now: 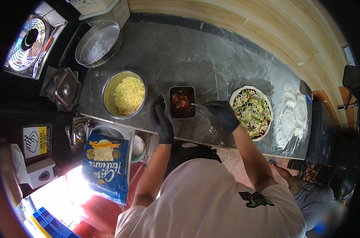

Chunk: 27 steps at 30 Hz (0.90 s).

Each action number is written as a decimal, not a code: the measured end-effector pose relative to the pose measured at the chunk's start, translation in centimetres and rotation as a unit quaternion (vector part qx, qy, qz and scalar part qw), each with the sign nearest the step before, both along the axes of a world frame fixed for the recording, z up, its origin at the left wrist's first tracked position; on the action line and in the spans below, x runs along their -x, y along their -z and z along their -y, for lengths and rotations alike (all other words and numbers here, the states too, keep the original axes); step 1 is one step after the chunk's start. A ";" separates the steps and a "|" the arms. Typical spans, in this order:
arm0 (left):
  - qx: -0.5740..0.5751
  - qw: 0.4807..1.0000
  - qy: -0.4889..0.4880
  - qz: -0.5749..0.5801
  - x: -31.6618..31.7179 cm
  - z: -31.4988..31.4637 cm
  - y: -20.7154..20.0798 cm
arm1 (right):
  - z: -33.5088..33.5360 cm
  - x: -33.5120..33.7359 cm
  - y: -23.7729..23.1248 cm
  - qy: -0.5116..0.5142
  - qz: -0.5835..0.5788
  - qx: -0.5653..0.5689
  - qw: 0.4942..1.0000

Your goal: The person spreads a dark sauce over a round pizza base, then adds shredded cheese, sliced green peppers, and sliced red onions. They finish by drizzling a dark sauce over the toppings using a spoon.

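My right hand (224, 113), in a black glove, grips the handle of a metal spoon (199, 106). The spoon's far end reaches into a square metal container (182, 88) of dark red, chunky sauce or topping (181, 100). Just left of that container is my left hand (161, 122), also gloved in black, its fingers stretched out and nothing seen in it. On the right of my right hand lies an unbaked pizza (251, 113) with onion rings, green strips and shredded cheese. A metal bowl (106, 88) of shredded yellow cheese (129, 95) stands to the left.
White flour (291, 123) covers the dark counter (180, 47) at the right. A round metal pan (98, 44) and stacked metal lids (65, 89) are at the left. A blue bag (106, 164) lies beside the counter's front left. Another person (311, 198) is low at the right.
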<state>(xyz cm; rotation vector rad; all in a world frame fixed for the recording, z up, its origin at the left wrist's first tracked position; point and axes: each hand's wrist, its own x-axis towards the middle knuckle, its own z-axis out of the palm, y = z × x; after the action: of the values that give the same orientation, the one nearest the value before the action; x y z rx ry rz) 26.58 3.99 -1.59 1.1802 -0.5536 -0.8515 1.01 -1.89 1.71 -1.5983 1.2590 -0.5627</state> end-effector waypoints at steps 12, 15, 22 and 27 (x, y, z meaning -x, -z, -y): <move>0.082 0.824 0.170 -0.534 3.5 3.7 -4.3 | -0.9 -0.1 -9.1 0.071 0.088 -0.092 0.989; 0.106 0.784 0.189 -0.582 6.1 5.2 -5.5 | -2.0 2.2 -10.9 0.064 0.076 -0.044 0.994; 0.078 0.791 0.274 -0.542 15.3 5.3 -6.4 | -5.4 12.4 -12.9 0.153 0.089 -0.030 0.984; -0.030 0.817 0.304 -0.490 24.6 5.4 -4.1 | -9.0 22.1 -13.3 0.237 0.080 -0.037 0.968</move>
<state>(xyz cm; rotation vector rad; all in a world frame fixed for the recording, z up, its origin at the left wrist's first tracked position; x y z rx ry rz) 1.96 -1.40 2.50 0.4510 -0.0128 -1.8721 -21.13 7.13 15.01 -1.1614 1.5251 -0.9104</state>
